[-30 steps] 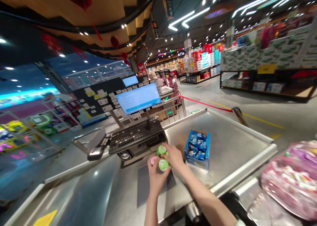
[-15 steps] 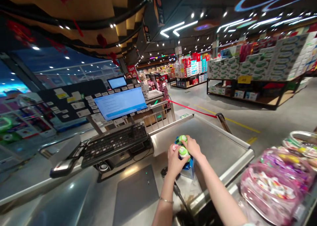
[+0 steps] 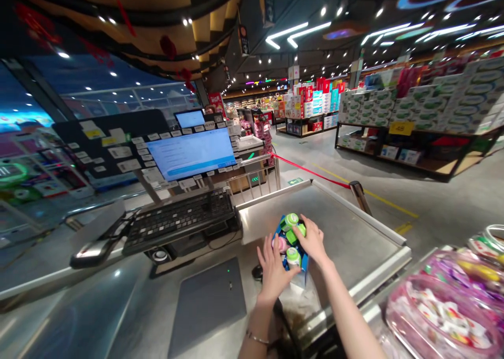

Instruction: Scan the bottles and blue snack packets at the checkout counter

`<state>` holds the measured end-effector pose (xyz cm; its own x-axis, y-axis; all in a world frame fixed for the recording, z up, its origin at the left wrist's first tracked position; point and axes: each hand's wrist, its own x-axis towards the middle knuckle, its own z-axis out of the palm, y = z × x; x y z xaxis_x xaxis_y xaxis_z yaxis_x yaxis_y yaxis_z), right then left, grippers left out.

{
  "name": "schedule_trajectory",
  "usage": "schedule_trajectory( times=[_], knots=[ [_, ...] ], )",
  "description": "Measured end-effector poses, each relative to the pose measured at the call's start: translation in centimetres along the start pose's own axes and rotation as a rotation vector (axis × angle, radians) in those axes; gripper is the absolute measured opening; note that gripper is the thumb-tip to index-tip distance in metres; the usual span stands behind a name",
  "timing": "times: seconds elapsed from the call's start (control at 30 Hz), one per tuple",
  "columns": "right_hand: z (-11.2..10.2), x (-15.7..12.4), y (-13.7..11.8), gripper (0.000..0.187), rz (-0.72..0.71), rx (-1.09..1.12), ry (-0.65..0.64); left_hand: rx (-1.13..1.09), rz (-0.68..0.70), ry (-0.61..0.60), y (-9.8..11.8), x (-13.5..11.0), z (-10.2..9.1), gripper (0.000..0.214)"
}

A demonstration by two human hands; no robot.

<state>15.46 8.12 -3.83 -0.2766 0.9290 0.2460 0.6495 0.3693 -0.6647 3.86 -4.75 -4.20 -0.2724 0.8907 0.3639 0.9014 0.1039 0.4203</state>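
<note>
A small blue box (image 3: 304, 278) holds several little bottles, apparently of gum or candy. Inside it stand a green-capped bottle (image 3: 291, 220) at the back and another green-lidded bottle (image 3: 293, 256) at the front. A pink-topped bottle (image 3: 280, 244) sits on the left, partly hidden by fingers. My left hand (image 3: 271, 270) is at the box's left side, fingers spread, its thumb by the front bottle. Over the right side curves my right hand (image 3: 314, 239), fingers apart, its thumb near a green bottle (image 3: 296, 235) that lies tilted. Whether either hand presses on the box is unclear.
A keyboard (image 3: 181, 217) and a monitor (image 3: 192, 154) stand to the left. The metal counter (image 3: 334, 217) has a raised rim. A flat dark pad (image 3: 210, 306) lies in front. Pink baskets of sweets (image 3: 441, 309) fill the right side. A red belt (image 3: 311, 170) crosses behind.
My hands have moved apart, uncovering more of the bottles and the blue box. The fingers of my left hand have spread, and the camera view has shifted slightly.
</note>
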Motion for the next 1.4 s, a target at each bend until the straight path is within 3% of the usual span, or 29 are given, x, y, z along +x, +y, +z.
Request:
schedule_trajectory(
  times=[0.13,0.27,0.4,0.47,0.53,0.6,0.67,0.87,1.03,1.23,1.4],
  knots=[
    [-0.2,-0.9,-0.5,0.063,0.006,0.000,0.002,-0.068,-0.028,0.037,0.0,-0.9,0.4,0.099],
    [-2.1,-1.8,-1.9,0.064,-0.021,0.151,0.228,-0.187,-0.047,0.104,-0.8,-1.8,-0.8,0.078],
    [-4.4,-4.9,-3.8,0.047,-0.120,0.416,0.367,-0.322,-0.153,0.146,-2.4,-3.9,-2.7,0.051],
    [-4.4,-7.2,-4.5,0.037,-0.142,0.482,0.300,-0.361,-0.205,0.180,-3.2,-5.5,-3.4,0.046],
    [-3.5,-9.5,-5.1,0.034,-0.125,0.448,0.105,-0.372,-0.227,0.210,-3.8,-7.4,-3.8,0.039],
    [-1.6,-11.6,-5.4,0.035,-0.089,0.316,-0.141,-0.373,-0.251,0.233,-4.3,-9.2,-3.9,0.034],
    [0.7,-13.2,-5.7,0.030,-0.068,0.219,-0.275,-0.374,-0.277,0.244,-4.6,-10.9,-3.9,0.031],
    [6.7,-14.2,-7.2,0.037,-0.015,0.061,-0.387,-0.391,-0.317,0.238,-4.9,-13.7,-4.5,0.031],
    [8.2,-13.7,-8.0,0.021,0.012,0.049,-0.372,-0.409,-0.329,0.285,-5.3,-14.1,-5.7,0.030],
    [6.8,-13.9,-8.8,0.011,0.029,0.093,-0.288,-0.461,-0.376,0.306,-6.7,-14.3,-5.4,0.030],
    [1.6,-12.6,-9.1,0.019,0.052,0.163,-0.146,-0.535,-0.422,0.394,-7.0,-11.6,-4.7,0.032]
  ],
)
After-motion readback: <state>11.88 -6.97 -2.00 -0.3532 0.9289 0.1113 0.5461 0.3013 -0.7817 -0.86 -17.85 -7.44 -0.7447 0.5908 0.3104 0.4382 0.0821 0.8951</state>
